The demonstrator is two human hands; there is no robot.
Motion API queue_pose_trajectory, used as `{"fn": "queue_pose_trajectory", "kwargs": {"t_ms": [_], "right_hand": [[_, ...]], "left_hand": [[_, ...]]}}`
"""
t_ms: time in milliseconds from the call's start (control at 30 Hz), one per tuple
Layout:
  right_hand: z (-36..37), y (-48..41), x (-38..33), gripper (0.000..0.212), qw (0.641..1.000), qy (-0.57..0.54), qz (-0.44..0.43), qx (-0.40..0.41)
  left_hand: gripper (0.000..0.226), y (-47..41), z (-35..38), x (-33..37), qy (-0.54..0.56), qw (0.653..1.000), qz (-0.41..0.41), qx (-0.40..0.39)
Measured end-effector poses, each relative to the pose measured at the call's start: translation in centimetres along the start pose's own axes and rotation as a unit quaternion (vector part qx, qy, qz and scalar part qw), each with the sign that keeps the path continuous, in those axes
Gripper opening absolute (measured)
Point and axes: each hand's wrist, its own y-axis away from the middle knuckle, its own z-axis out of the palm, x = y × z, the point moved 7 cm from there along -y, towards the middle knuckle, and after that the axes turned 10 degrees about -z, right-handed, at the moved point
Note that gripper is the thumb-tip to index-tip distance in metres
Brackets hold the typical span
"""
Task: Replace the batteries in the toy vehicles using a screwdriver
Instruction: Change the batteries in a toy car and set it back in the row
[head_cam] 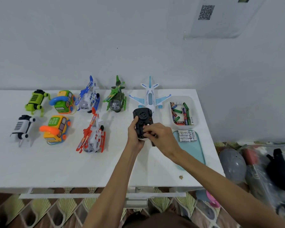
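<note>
— Fingers point(135, 121) of the left hand point(136, 136): how do they stand?
— Clamped on the toy car point(142, 115), thumb laid along its left edge, the rest wrapped underneath. The car is overturned, black underside up, over the white worktop point(72, 167).
— And the right hand point(162, 138)?
— Curled, with its fingertips bunched together at the opened bay in the car's underside and touching the car. Whether they clasp anything there cannot be told.
— Position of the car relative to both?
— Between them. The left hand grips it from the left and the right hand reaches over it from the right.
— Supplies?
— Just right of the right hand, a teal tray point(194, 150) carries white batteries point(187, 136) in a block at its far end. Beyond the tray, a clear tub point(183, 98) holds loose batteries point(178, 111), red, green and blue.
— Other toys noted?
— A red helicopter point(92, 134) lies left of the car, well apart. Just behind the car stands a white-and-blue aeroplane point(150, 96), with a green helicopter point(116, 99) to its left near the worktop's far edge.
</note>
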Motion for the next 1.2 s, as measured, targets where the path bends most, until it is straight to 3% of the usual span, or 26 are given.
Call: {"fn": "queue_pose_trajectory", "kwargs": {"t_ms": [133,200,267,300,567,667,700,767,833,900,1200], "right_hand": [[-0.8,-0.6,0.0,0.027,0.998,0.032,0.056,0.015],[-1.0,-0.9,1.7,0.049,0.982,0.040,0.185,0.010],[-0.4,-0.7,3.5,0.065,0.947,-0.028,0.318,-0.026],[0.1,-0.8,3.9,0.069,0.937,-0.052,0.343,-0.045],[-0.6,-1.6,4.2,0.057,0.928,-0.190,0.295,-0.125],[-3.1,-2.3,6.3,0.032,0.924,-0.211,0.286,-0.141],[-4.5,-2.6,8.0,0.024,0.934,-0.181,0.292,-0.095],[-7.6,-2.7,12.0,0.016,0.956,-0.015,0.292,-0.024],[-8.5,-2.4,15.1,0.019,0.944,0.136,0.289,-0.082],[-7.7,-1.9,17.2,0.033,0.916,0.195,0.291,-0.194],[-6.9,-2.9,17.9,0.032,0.871,0.251,0.254,-0.338]], "left_hand": [[0.053,0.1,0.7,0.6,-0.013,0.999,0.019,-0.039],[0.051,0.2,1.1,0.9,-0.020,0.998,0.019,-0.051],[0.049,0.3,1.2,0.9,-0.019,0.999,0.015,-0.047],[0.048,0.2,1.0,1.0,-0.016,0.999,0.018,-0.046],[0.049,0.0,1.2,1.6,0.008,0.998,0.031,-0.062],[0.045,-0.1,0.8,1.7,0.013,0.998,0.031,-0.056],[0.044,-0.2,0.5,1.7,0.014,0.998,0.032,-0.052],[0.043,-0.3,0.0,1.7,0.015,0.998,0.032,-0.052],[0.043,-0.2,-0.4,1.5,0.020,0.998,0.029,-0.051],[0.043,-0.1,-0.6,1.4,0.024,0.998,0.024,-0.050],[0.044,0.0,-0.8,0.7,0.040,0.998,0.013,-0.048]]}}
